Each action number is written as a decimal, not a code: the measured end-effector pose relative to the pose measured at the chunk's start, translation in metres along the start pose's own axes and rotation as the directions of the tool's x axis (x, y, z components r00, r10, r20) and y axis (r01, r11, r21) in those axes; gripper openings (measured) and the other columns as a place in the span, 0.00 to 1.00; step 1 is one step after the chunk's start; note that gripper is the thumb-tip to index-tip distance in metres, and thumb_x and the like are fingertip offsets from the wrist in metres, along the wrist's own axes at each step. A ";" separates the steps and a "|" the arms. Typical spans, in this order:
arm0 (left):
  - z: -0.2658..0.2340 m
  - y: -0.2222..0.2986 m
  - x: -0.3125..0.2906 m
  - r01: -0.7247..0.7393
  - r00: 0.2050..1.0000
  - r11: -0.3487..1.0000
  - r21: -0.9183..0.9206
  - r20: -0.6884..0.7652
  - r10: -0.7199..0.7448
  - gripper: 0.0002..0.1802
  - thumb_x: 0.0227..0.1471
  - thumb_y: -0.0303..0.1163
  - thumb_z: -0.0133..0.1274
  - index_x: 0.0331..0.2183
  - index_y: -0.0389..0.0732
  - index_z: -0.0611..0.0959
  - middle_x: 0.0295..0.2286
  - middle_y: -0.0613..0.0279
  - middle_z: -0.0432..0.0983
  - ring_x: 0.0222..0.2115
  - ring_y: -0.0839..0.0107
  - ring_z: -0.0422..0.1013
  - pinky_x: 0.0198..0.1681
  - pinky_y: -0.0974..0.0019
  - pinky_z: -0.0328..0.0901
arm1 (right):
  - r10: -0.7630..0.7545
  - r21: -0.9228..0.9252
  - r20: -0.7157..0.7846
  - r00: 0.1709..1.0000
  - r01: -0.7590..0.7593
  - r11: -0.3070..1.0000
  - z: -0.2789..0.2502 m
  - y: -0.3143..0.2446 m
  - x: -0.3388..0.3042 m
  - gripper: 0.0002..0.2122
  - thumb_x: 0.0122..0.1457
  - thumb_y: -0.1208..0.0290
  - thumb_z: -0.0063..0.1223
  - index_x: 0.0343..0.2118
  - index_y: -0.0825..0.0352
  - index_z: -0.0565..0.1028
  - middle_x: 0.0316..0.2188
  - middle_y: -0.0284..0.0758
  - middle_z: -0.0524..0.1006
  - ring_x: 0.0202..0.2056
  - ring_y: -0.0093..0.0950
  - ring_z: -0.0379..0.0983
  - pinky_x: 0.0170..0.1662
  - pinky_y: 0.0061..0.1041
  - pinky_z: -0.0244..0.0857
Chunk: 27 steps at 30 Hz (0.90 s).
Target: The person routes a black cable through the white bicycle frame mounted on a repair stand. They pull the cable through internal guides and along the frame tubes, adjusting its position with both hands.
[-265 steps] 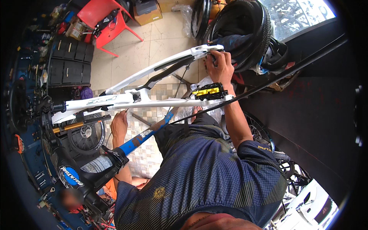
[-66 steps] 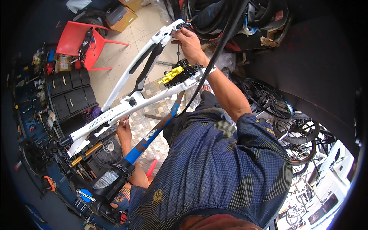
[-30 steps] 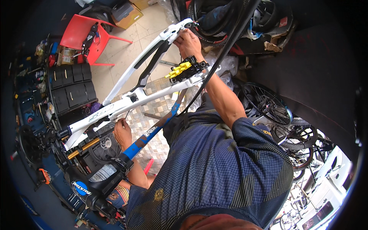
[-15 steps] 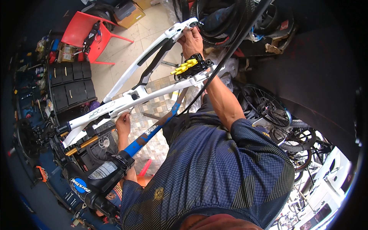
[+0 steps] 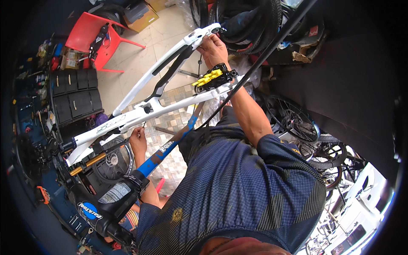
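Note:
A white bicycle frame (image 5: pixel 127 117) lies slantwise across the view, its rear end pointing far right. My right hand (image 5: pixel 213 50) is closed around that rear end, close to the dropout. Under the frame's middle, my left hand (image 5: pixel 138 138) is pinched; a thin dark piece shows at its fingertips, too small to name. A black fixture with yellow pieces (image 5: pixel 210 78) sits by my right wrist, over the lower white tube. The blue arm of a repair stand (image 5: pixel 157 159) runs beneath, with its black clamp head (image 5: pixel 112 191) at the lower left.
A red plastic chair (image 5: pixel 91 40) stands at the far left. Dark tool cases (image 5: pixel 76 91) and a tool-covered bench (image 5: pixel 32 114) line the left side. Tyres (image 5: pixel 246 25) are piled at the back right, and wheels (image 5: pixel 293 117) lean at right. A black tube (image 5: pixel 263 55) crosses diagonally.
The view has shifted slightly. My left hand remains pinched under the frame, and my right hand still grips the rear end, which sits slightly lower in view.

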State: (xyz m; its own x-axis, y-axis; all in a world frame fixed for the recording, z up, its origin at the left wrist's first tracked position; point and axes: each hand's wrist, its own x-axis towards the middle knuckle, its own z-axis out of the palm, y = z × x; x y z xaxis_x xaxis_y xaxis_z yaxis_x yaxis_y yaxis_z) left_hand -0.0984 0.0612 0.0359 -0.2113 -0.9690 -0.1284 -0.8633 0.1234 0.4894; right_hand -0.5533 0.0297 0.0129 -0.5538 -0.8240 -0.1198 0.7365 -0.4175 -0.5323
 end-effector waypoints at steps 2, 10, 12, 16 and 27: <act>0.002 0.000 0.005 -0.007 1.000 1.000 0.025 -0.021 0.007 0.10 0.57 0.34 0.54 0.35 0.37 0.83 0.26 0.51 0.80 0.26 0.60 0.76 0.30 0.61 0.68 | 0.002 -0.021 0.011 1.000 -0.002 1.000 0.004 0.002 0.001 0.06 0.66 0.71 0.48 0.43 0.66 0.73 0.40 0.34 0.79 0.42 0.28 0.77 0.49 0.34 0.71; 0.015 0.017 0.003 -0.016 0.997 0.994 0.107 -0.077 0.024 0.09 0.56 0.32 0.53 0.34 0.37 0.82 0.28 0.45 0.79 0.30 0.49 0.76 0.32 0.55 0.68 | 0.159 -0.057 0.144 0.977 -0.152 0.987 -0.013 -0.016 0.004 0.09 0.65 0.69 0.49 0.44 0.66 0.74 0.41 0.34 0.78 0.47 0.29 0.74 0.55 0.39 0.66; 0.010 0.025 0.003 -0.042 0.996 0.991 0.130 -0.076 0.052 0.09 0.57 0.31 0.52 0.36 0.37 0.82 0.28 0.45 0.78 0.30 0.48 0.76 0.33 0.54 0.68 | 0.205 0.034 0.316 0.926 -0.227 0.973 -0.050 -0.044 0.019 0.18 0.64 0.58 0.46 0.47 0.68 0.73 0.47 0.37 0.76 0.49 0.33 0.72 0.56 0.41 0.62; -0.011 0.072 -0.015 -0.282 0.868 0.838 0.468 -0.248 0.431 0.12 0.55 0.28 0.53 0.42 0.35 0.79 0.33 0.47 0.78 0.33 0.47 0.74 0.37 0.51 0.68 | 0.377 -0.408 0.128 0.917 -0.298 0.863 -0.022 -0.100 0.048 0.20 0.66 0.56 0.45 0.47 0.70 0.77 0.42 0.34 0.79 0.41 0.24 0.73 0.45 0.25 0.67; -0.004 -0.029 -0.102 0.313 0.858 0.613 -0.725 -0.060 -0.509 0.27 0.59 0.52 0.53 0.48 0.38 0.75 0.37 0.54 0.75 0.33 0.62 0.78 0.30 0.62 0.74 | 0.687 -0.904 0.138 0.714 -0.193 0.382 0.017 -0.147 0.095 0.15 0.65 0.59 0.52 0.42 0.66 0.80 0.35 0.27 0.79 0.36 0.17 0.72 0.33 0.17 0.67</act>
State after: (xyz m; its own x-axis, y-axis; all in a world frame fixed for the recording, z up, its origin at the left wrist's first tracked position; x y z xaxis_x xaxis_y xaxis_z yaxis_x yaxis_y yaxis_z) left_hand -0.0499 0.1556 0.0382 0.2857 -0.9075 -0.3078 -0.2628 -0.3831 0.8855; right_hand -0.7071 0.0065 0.0940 0.1645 -0.9277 -0.3352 0.0368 0.3454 -0.9377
